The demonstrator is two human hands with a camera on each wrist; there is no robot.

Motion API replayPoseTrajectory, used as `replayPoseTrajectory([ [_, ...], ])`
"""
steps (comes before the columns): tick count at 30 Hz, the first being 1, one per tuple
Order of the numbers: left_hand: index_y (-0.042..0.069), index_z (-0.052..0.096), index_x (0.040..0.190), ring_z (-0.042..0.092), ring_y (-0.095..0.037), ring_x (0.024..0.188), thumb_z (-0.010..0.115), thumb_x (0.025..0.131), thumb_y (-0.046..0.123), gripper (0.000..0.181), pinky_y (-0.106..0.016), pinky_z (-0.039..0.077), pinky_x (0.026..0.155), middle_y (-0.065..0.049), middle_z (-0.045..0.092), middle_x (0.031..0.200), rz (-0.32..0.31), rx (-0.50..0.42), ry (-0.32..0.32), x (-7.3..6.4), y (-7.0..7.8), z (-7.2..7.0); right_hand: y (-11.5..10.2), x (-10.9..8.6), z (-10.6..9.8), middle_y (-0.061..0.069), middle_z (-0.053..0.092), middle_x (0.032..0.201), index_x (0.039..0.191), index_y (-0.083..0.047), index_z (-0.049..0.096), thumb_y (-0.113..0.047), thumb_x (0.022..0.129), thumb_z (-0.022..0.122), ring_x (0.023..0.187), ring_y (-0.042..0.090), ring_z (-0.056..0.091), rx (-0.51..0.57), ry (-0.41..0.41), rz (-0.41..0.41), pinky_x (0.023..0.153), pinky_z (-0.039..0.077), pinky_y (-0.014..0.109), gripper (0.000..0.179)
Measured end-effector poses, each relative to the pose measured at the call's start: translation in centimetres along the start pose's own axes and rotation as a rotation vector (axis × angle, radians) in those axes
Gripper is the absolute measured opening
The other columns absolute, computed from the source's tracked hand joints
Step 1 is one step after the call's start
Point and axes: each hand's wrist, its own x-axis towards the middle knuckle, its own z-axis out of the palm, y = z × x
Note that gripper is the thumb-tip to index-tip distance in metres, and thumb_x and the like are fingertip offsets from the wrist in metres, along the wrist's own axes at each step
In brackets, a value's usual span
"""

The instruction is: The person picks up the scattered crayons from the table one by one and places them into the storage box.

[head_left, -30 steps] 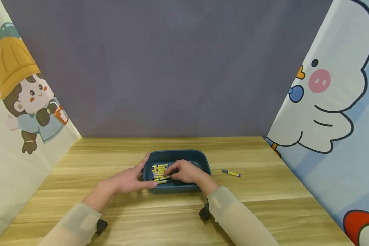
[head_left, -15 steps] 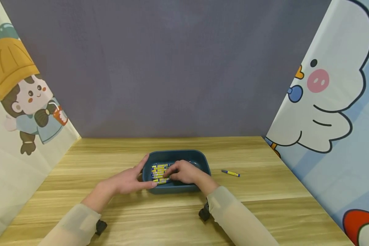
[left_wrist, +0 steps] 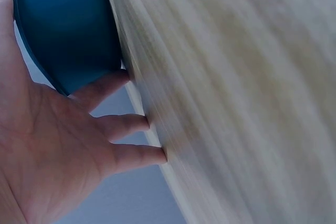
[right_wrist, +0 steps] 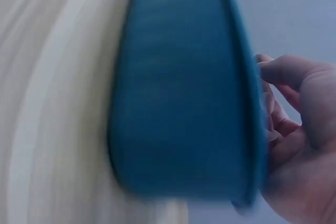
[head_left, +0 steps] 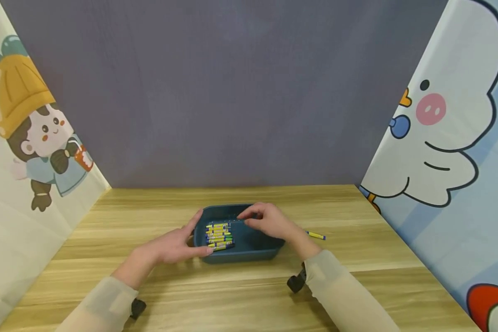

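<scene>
A dark blue-green rectangular box (head_left: 242,256) stands on the wooden table. Several crayons (head_left: 219,234) in yellow and blue wrappers lie side by side at its left end. My left hand (head_left: 176,244) spreads round that end, thumb on the front rim and forefinger by the back left corner. In the left wrist view, straight fingers (left_wrist: 131,156) reach down to the tabletop beside the box. Over the box's right half is my right hand (head_left: 271,223), fingers loosely bent, with nothing seen between thumb and fingertips. The box wall partly hides this hand in the right wrist view.
A single crayon (head_left: 316,235) lies on the table (head_left: 336,286), right of the box and partly behind the right wrist. A grey panel (head_left: 232,92) rises at the back. Printed cartoon panels flank both sides.
My right hand has left the crayons and moved up and right, toward the box's back right. More of the crayon row shows. My left hand keeps its place on the box.
</scene>
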Motion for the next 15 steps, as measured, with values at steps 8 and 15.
replayPoseTrajectory([
  [8, 0.026, -0.012, 0.178, 0.057, -0.048, 0.147, 0.071, 0.096, 0.073, 0.126, -0.064, 0.043, 0.123, -0.036, 0.055, 0.158, -0.003, 0.025, 0.009, 0.0, 0.0, 0.0, 4.2, -5.0, -5.1, 0.013, 0.073, 0.125, 0.133, -0.013, 0.079, -0.02, 0.109, 0.07, 0.077, 0.031, 0.06, 0.038, 0.084, 0.123, 0.064, 0.049, 0.031, 0.026],
  [15, 0.028, -0.013, 0.177, 0.056, -0.049, 0.148, 0.071, 0.096, 0.074, 0.125, -0.064, 0.042, 0.123, -0.036, 0.051, 0.161, 0.008, 0.022, 0.012, 0.0, -0.1, 0.1, 8.6, -8.9, -8.2, 0.021, 0.074, 0.125, 0.131, -0.007, 0.079, -0.014, 0.105, 0.073, 0.08, 0.026, 0.066, -0.029, 0.085, 0.179, 0.066, 0.054, 0.03, 0.028],
])
